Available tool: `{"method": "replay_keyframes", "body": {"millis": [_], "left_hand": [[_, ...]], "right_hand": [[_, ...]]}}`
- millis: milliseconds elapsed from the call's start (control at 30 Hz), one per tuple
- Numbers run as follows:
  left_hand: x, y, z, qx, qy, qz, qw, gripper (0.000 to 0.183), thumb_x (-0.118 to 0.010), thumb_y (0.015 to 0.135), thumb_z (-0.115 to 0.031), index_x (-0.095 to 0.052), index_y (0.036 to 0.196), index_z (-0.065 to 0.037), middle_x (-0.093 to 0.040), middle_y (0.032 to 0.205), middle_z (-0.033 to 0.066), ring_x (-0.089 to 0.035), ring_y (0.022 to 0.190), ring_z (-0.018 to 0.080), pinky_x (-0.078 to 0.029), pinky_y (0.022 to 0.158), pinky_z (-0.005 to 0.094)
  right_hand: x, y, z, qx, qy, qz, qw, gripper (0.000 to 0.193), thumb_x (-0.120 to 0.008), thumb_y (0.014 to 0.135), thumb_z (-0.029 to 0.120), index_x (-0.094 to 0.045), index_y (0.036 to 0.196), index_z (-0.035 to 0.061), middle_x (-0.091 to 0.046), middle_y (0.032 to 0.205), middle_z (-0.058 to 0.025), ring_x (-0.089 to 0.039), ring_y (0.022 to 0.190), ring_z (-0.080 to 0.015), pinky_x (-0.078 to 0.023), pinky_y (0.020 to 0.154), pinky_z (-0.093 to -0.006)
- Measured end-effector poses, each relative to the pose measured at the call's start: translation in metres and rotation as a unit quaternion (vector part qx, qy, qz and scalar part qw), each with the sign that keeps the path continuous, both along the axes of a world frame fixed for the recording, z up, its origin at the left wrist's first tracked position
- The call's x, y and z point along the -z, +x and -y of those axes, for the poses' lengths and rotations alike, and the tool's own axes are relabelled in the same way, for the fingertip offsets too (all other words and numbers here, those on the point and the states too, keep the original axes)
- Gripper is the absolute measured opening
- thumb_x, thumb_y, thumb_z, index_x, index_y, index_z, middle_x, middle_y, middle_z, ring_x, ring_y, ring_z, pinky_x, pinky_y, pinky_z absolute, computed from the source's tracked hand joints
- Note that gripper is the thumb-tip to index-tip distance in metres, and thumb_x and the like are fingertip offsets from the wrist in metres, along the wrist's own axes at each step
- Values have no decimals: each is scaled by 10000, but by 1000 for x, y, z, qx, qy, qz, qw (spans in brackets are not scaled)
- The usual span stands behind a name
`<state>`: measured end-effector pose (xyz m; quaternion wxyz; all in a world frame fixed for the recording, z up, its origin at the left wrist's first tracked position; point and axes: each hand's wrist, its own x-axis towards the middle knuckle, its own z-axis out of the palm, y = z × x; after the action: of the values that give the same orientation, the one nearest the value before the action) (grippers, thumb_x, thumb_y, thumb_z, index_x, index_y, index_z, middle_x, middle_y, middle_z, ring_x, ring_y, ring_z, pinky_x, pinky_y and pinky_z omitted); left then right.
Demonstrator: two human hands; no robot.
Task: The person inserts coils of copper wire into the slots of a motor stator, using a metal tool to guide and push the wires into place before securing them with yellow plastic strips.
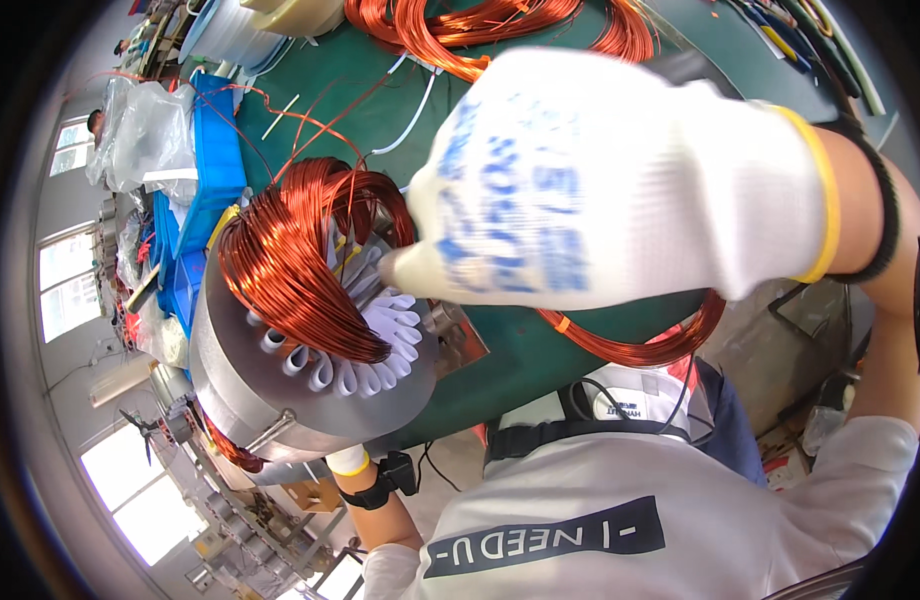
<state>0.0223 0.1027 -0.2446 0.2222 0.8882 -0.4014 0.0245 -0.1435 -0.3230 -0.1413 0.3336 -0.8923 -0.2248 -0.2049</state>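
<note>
A round grey metal stator core [280, 400] stands tilted at the left, its slots lined with white paper sleeves [380, 345]. A thick bundle of copper wire coils [290, 250] arches over its top. My right hand [620, 180], in a white glove with blue print and a yellow cuff, reaches across from the right; its thumb presses down by the coil at the core's bore. My left hand is mostly hidden beneath the core; only its glove cuff [348, 462] and black wristband show, apparently holding the core from below.
The green workbench [520, 350] carries more loose copper coils [500, 25] at the back and a loop [640, 345] near my chest. Blue bins [215, 150] and clear plastic bags sit at the left. White tubing lies on the bench.
</note>
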Motion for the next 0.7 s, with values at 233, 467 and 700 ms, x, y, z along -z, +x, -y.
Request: {"method": "replay_keyframes", "body": {"millis": [233,467,700], "left_hand": [[-3,0,1,1,-2,2,1000,603,-834,793,-296,-630,1317,-80,-680,1274,123,-656,1148,336,-517,989,450],[-2,-2,-1,-6,-4,6,1000,610,-837,784,-304,-632,1314,-81,-681,1271,125,-656,1145,338,-518,988,449],[-3,-3,0,-4,-8,7,1000,618,-839,775,-311,-634,1311,-82,-681,1268,126,-656,1143,340,-518,986,448]], "right_hand": [[2,8,20,-52,-72,-14,996,249,-648,897,101,-713,1135,64,-711,1097,-103,-695,1019,-275,-557,881,-361],[-13,0,17,34,-119,-119,985,302,-634,944,103,-759,1216,147,-760,1120,-68,-723,1019,-261,-571,867,-343],[4,-6,25,31,-96,-39,994,348,-713,845,67,-779,1155,212,-736,931,-3,-701,836,-223,-564,758,-347]]}}
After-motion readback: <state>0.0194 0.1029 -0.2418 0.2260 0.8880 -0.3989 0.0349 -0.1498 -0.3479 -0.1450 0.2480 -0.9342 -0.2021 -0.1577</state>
